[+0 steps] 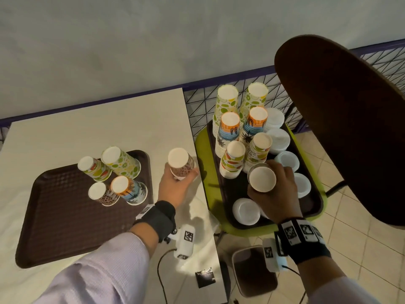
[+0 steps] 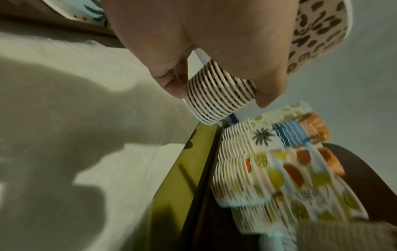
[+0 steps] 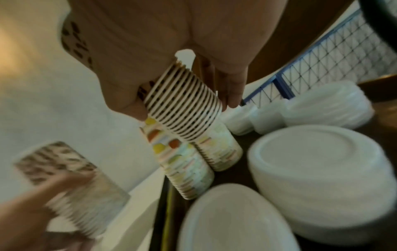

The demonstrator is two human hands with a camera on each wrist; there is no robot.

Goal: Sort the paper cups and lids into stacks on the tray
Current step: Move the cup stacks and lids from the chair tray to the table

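left hand (image 1: 175, 185): fingers wrapped round leopard stack (image 1: 180, 164), upright over bench (image 1: 109, 132) | tray (image 1: 54, 216) to its left, leopard cup (image 1: 103, 194) there, left hand nearer | right hand (image 1: 276, 194): fingers gripping second stack (image 1: 262, 179) above chair tray (image 1: 315, 207)

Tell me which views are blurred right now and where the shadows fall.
Head view: sharp, dim; the left hand casts a soft shadow on the table. Left wrist view: cup stack in the fingers fairly crisp, fruit-print cups behind smeared, broad hand shadow on the table. Right wrist view: right hand and its cup stack readable, lids and lower left corner blurred.
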